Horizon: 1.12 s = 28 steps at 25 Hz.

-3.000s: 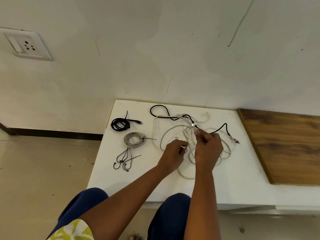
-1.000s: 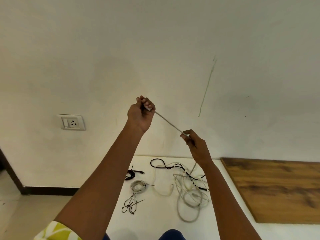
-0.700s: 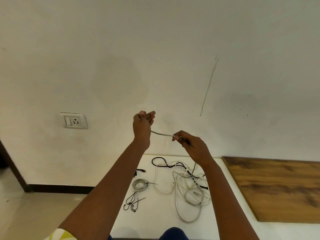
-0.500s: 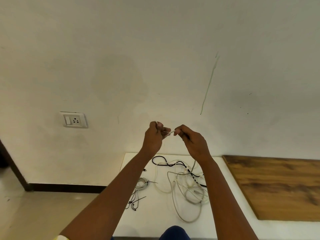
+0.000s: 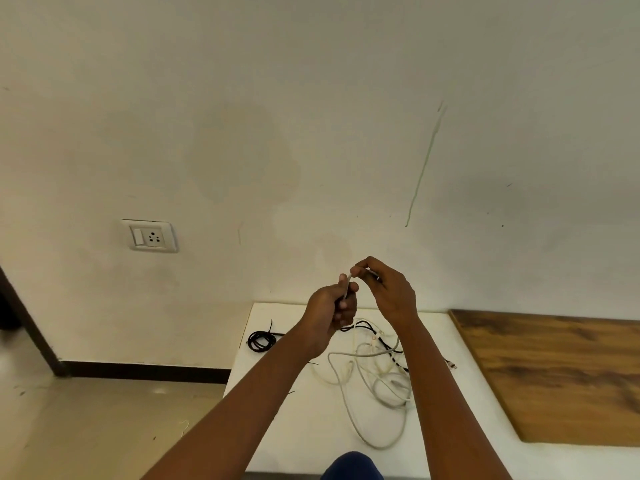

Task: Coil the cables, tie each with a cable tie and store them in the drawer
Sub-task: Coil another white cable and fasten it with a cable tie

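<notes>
We hold both hands raised in front of the wall, above the far edge of the white surface (image 5: pixel 311 427). Our left hand (image 5: pixel 330 308) has its fingers curled round a short stretch of the white cable (image 5: pixel 367 403), which stands up out of the fist past the thumb. Our right hand (image 5: pixel 389 292) pinches that same cable at its top end between thumb and forefinger, the other fingers loosely bent; the two hands sit just beside each other, nearly touching at the fingertips. Below the hands, the rest of the white cable lies in a loose tangle of loops on the middle of the surface, one long loop reaching toward the near edge. A black cable (image 5: pixel 367 328) runs through the far part of that tangle; how the two cross we cannot tell. Near the far left corner of the surface lies a small coiled black cable (image 5: pixel 260 340), well apart from the tangle, and whether a tie is on it we cannot make out. A small connector end (image 5: pixel 452 364) lies on the right side of the surface, near the wooden board (image 5: pixel 554 375) that adjoins the right edge. On the wall to the left is a socket plate (image 5: pixel 149 235). A blue-clad knee (image 5: pixel 351 466) shows at the near edge.
</notes>
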Available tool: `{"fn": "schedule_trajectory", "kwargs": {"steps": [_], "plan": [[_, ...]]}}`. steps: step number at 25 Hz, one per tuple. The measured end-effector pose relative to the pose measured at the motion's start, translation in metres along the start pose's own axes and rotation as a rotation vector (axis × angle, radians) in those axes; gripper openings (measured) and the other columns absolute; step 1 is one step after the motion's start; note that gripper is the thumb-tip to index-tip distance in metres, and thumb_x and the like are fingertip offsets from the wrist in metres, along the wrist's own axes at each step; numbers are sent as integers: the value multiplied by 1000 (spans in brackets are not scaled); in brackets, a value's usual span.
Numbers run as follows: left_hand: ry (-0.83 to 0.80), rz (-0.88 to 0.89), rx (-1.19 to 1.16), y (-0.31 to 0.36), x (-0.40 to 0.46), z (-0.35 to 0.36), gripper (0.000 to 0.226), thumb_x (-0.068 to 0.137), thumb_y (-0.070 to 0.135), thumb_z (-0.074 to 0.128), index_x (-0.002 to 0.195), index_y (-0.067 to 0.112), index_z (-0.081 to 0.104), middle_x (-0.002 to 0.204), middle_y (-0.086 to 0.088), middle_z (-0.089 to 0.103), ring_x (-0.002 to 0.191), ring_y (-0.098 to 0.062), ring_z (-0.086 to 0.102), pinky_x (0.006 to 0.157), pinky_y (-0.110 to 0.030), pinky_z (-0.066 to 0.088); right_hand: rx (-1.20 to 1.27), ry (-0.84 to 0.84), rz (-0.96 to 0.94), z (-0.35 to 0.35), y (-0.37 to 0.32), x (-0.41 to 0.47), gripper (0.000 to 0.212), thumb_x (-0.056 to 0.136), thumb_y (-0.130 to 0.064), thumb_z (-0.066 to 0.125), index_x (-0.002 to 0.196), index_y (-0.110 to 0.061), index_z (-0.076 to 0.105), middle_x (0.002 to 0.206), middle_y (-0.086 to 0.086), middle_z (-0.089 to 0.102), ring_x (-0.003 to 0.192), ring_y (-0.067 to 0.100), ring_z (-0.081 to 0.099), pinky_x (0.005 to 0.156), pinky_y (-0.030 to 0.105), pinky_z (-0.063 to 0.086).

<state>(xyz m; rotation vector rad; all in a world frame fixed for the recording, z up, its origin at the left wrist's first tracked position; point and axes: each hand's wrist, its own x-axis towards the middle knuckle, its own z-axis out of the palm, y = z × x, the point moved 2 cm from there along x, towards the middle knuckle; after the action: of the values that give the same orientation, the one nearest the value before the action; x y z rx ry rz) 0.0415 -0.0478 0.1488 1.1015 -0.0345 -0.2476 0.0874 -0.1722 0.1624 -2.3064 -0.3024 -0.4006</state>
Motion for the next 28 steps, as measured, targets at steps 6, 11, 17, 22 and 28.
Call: {"fn": "schedule_trajectory", "kwargs": {"steps": [6,11,17,22,28], "plan": [[-245,-48,-623,29,-1,11,34,101,25,31,72,15,46,46,6,34,36,-7,27,41,-18,27,297,-23,14,15,9,-2,36,101,-29,39,66,-31,45,59,-10,44,56,7,39,61,29,34],[-106,222,-769,90,14,2,36,102,14,27,70,15,44,52,5,42,40,-8,39,45,-17,36,338,-58,51,14,22,-12,34,101,-23,39,70,-25,54,54,-12,40,51,4,34,55,22,30],[351,437,-548,100,23,-18,24,104,17,30,86,13,45,78,-6,61,55,-13,66,62,-21,55,315,-245,59,9,1,-16,16,94,-27,56,88,-16,65,70,-2,54,35,6,31,39,12,28],[569,423,-288,84,30,-47,15,105,19,22,107,12,36,97,-15,62,72,-17,62,72,-23,50,158,-328,-66,0,-8,-21,21,97,-32,48,89,-32,68,70,-14,54,59,3,44,62,16,39],[450,419,303,32,26,-44,29,96,-5,21,82,14,39,106,-17,59,82,-20,59,70,-17,47,89,-224,-114,1,-23,-20,30,99,-35,40,77,-43,58,66,-10,52,65,3,48,72,28,42]]}}
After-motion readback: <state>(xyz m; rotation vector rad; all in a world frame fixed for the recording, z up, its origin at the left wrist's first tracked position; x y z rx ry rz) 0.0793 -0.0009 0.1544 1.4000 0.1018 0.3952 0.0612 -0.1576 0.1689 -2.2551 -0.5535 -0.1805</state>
